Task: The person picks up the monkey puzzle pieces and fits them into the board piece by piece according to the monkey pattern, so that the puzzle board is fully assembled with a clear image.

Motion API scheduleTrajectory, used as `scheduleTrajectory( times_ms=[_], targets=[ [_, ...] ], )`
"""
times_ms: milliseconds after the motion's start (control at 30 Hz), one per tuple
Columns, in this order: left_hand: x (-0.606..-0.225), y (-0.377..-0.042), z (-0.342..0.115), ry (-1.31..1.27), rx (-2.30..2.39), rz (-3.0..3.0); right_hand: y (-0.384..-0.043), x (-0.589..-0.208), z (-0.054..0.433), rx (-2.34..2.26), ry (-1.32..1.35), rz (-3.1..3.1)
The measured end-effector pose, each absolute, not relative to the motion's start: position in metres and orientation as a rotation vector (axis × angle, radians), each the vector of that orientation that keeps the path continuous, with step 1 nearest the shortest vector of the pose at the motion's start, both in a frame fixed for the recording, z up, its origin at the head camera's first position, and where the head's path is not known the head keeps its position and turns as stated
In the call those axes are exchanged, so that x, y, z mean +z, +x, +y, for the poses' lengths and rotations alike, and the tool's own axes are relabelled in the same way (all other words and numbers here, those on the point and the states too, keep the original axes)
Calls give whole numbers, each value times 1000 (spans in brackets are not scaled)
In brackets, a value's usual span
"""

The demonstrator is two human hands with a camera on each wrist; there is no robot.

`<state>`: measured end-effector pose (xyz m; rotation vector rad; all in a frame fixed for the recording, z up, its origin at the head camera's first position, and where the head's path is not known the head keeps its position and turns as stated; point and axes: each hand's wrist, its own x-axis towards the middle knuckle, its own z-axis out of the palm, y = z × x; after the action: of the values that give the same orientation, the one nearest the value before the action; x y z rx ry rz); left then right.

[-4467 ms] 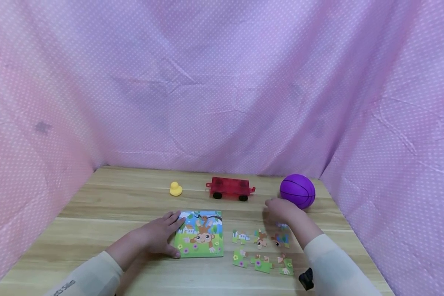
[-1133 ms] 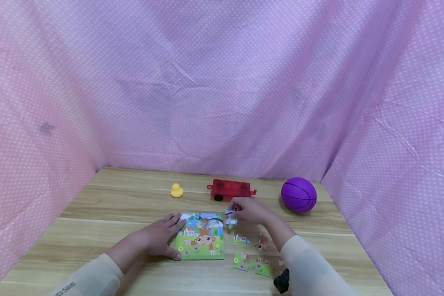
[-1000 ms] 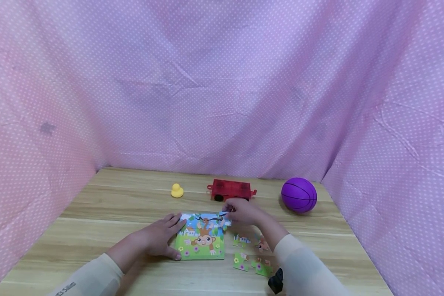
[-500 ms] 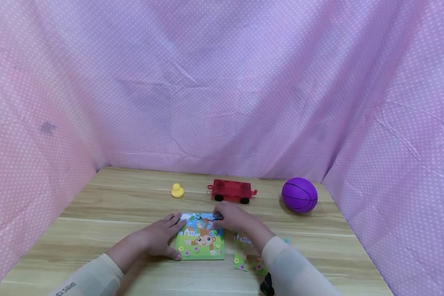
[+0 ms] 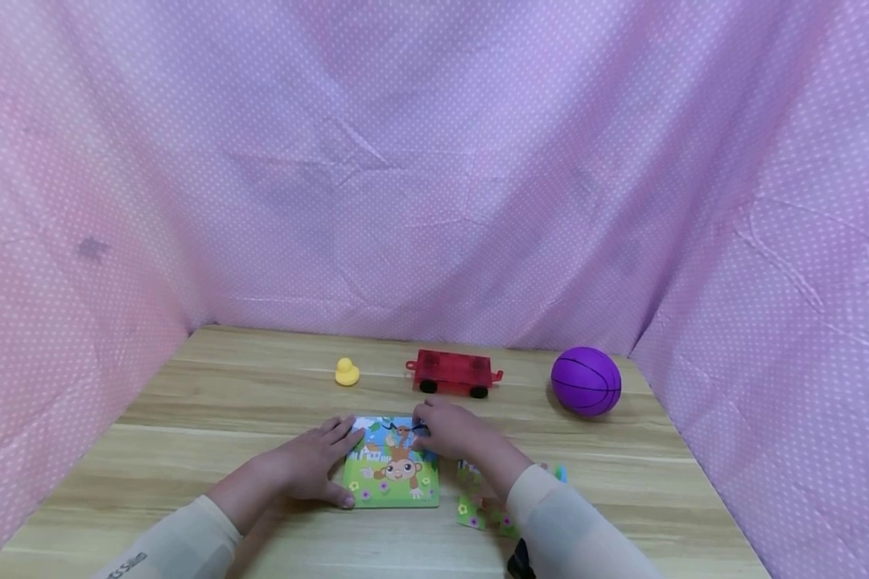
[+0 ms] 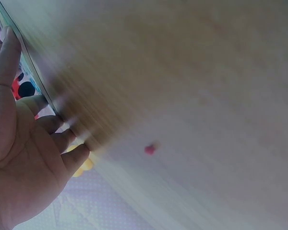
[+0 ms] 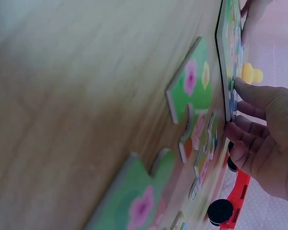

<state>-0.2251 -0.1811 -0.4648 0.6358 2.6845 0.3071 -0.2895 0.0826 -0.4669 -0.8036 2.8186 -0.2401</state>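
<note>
A square monkey puzzle board [image 5: 384, 489] lies flat on the wooden table in front of me. My left hand [image 5: 311, 465] rests along its left edge, fingers spread onto the upper left corner and thumb near the lower left. At the board's upper right corner, my right hand [image 5: 450, 433] pinches a puzzle piece [image 7: 232, 91] between thumb and fingertips, laid over the board; most of that piece is hidden in the head view. Several loose puzzle pieces [image 7: 194, 79] lie right of the board, partly covered by the right forearm.
Behind the board stand a yellow rubber duck [image 5: 346, 372], a red toy wagon [image 5: 452, 370] with black wheels and a purple ball [image 5: 586, 382]. A pink dotted cloth [image 5: 434, 201] hangs around the table's back and sides. Something black [image 5: 521, 559] sits by the right wrist.
My right hand went from near the ball to the board, bringing a blue puzzle piece leftward onto the upper right corner. Lately it has shifted slightly left. The left hand has stayed put.
</note>
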Motion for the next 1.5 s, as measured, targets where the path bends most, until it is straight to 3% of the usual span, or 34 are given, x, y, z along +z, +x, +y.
scheduleTrajectory(
  times_ms=[1500],
  targets=[
    [-465,-226,-181,627,306,2684,-286,-461,73,-282,-725,2845]
  ],
)
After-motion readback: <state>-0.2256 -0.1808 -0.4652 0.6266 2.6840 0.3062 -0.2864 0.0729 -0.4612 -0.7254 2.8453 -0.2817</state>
